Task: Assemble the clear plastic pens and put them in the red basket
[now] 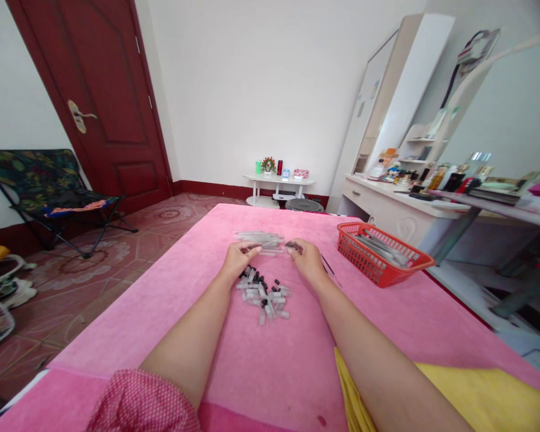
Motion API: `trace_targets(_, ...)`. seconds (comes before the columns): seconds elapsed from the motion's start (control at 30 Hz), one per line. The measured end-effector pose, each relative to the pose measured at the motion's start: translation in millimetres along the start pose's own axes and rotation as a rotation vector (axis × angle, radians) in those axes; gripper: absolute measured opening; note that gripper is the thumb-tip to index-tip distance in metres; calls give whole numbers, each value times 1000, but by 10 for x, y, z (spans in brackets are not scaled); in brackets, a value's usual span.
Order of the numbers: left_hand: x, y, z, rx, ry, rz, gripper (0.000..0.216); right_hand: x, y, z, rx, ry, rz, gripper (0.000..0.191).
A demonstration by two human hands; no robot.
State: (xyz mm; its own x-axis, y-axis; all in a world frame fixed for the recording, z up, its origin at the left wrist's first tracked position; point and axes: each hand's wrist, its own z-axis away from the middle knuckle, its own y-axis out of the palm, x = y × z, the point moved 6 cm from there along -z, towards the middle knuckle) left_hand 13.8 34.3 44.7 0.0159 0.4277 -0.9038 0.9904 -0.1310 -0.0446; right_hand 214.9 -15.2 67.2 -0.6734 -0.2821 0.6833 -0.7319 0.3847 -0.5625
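On the pink cloth [171,300] lies a heap of several small clear tubes with black caps [265,297]. Beyond it sits a pile of longer clear tubes [258,238]. My left hand [238,258] rests at the near edge of that far pile, fingers curled round a clear tube. My right hand [305,258] is beside it, fingers pinched on a small dark piece I cannot make out. The two hands nearly meet above the capped heap.
A red plastic basket [380,255] with long pieces stands to the right on the cloth. Thin dark sticks [329,267] lie beside my right hand. A yellow cloth [477,390] covers the near right corner. A white dresser [400,210], folding chair [49,198] and red door [99,96] surround the table.
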Motion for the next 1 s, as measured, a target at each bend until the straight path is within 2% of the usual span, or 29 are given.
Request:
trace_targets(0.2,-33,51,40,95,18,-140,20,11,-34,15,-1,-12,-47,23)
trace_targets(0.4,-23,104,37,175,74,-157,18,65,-13,30,11,-48,-44,26)
trace_targets(0.63,8,157,68,255,-41,-181,21,142,54,44,104,-134,2,26)
trace_targets(0.83,-16,140,71,181,-39,-172,16,300,37,55,99,-143,149,22)
trace_targets(1.0,-67,127,73,132,48,-256,12,370,0,78,85,-96,230,18)
